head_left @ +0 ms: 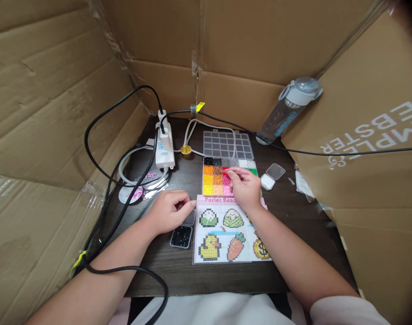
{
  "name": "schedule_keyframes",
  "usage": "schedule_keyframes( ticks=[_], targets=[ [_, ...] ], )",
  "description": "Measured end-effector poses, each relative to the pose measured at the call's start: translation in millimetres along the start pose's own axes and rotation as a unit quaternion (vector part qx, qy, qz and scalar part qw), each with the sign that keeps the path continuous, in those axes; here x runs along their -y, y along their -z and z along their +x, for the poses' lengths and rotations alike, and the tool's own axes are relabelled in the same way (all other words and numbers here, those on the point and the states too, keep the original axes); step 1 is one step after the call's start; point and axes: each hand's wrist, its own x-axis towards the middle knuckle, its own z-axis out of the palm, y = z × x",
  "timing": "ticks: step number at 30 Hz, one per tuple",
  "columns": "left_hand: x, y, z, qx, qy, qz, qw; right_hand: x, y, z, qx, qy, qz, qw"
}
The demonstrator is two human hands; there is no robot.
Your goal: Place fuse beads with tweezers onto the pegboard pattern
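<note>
My right hand (245,189) is over the open bead box (203,183), pinching a slim pinkish tool (239,172) whose tip reaches the red beads; its exact kind is hard to make out. Beads of many colours fill the compartments, and the clear lid (228,144) lies folded back. In front lies a Perler bead pattern sheet (224,225) with a duck, a carrot and rice balls, partly hidden by my right forearm. My left hand (170,210) rests with curled fingers by the sheet's left edge, above a small open box of black beads (181,246). Nothing shows in its fingers.
A white power strip (165,155) stands at the back left, with black cables (87,140) looping across my left side. A gold cup (186,152), a small white-filled box (267,182) and a water bottle (283,113) stand around the bead box. Cardboard walls (240,40) enclose the table.
</note>
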Motion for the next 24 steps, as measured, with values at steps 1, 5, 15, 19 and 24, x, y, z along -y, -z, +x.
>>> schedule_keyframes(
  ticks=[1, 5, 15, 19, 24],
  targets=[
    [0, -0.1, 0, 0.001, 0.000, 0.001, 1.000, 0, 0, 0, -0.002, -0.002, 0.003, 1.000],
    [1, -0.5, 0, 0.006, 0.004, 0.003, 1.000, 0, 1, 0, 0.000, -0.011, 0.013, 1.000],
    [2, -1.5, 2, 0.003, 0.015, -0.002, 1.000, 37, 33, -19, 0.057, 0.013, 0.049, 0.997],
    [2, -2.5, 1, 0.003, 0.023, -0.013, 1.000, 50, 52, -32, 0.174, -0.020, 0.054, 0.983],
    [3, -3.9, 1, 0.002, 0.025, -0.010, 1.000, 43, 70, -44, 0.307, -0.051, -0.020, 0.950]
  ],
)
